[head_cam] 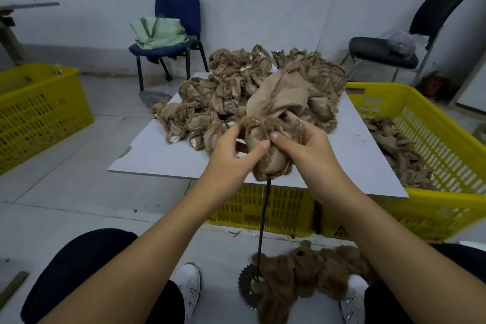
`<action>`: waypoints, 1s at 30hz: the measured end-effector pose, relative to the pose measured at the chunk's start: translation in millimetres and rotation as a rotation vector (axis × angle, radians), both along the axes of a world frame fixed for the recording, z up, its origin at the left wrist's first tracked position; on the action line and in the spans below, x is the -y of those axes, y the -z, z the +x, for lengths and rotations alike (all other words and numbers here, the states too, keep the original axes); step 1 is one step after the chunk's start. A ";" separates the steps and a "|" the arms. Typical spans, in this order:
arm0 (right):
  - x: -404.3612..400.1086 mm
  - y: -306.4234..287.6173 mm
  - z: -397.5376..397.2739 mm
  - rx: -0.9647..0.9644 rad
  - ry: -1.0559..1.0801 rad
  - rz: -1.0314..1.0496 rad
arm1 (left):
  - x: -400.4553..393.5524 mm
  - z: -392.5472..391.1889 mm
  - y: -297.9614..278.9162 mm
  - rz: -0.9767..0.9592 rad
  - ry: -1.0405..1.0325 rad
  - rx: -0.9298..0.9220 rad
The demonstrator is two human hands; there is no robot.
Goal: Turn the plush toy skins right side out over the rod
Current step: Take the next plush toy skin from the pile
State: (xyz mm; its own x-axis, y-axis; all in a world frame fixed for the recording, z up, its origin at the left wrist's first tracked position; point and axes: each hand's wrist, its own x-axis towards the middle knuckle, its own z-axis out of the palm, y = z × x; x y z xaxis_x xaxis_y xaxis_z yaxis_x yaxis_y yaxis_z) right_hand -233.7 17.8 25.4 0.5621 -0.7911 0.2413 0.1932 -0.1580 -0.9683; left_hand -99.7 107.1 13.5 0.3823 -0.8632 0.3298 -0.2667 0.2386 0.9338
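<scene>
Hands (271,144) grip skin (276,113) on rod (264,218); pile (236,87) behind

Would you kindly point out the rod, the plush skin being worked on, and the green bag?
rod (263,221), head view, on the bare black shaft below the skin.
plush skin (276,95), head view, on its smooth tan backing above the hands.
green bag (157,33), head view, on its front panel.

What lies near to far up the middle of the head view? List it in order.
Turned fuzzy skins on the floor → rod → skin held by both hands → pile of inside-out skins → blue chair.
</scene>
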 end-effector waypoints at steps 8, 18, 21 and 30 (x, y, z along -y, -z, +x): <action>-11.1 1.7 -13.3 0.003 -0.029 -0.088 | -13.4 -0.4 3.8 -0.033 0.064 0.156; -27.9 19.2 -5.1 -0.020 -0.062 -0.045 | -7.5 -12.0 30.8 0.198 0.246 0.216; -25.8 20.0 -2.8 -0.016 -0.101 -0.060 | -8.0 -11.3 34.6 0.247 0.254 0.254; -24.8 31.1 -2.7 -0.110 -0.077 -0.064 | -16.8 -21.2 38.9 0.373 0.111 0.753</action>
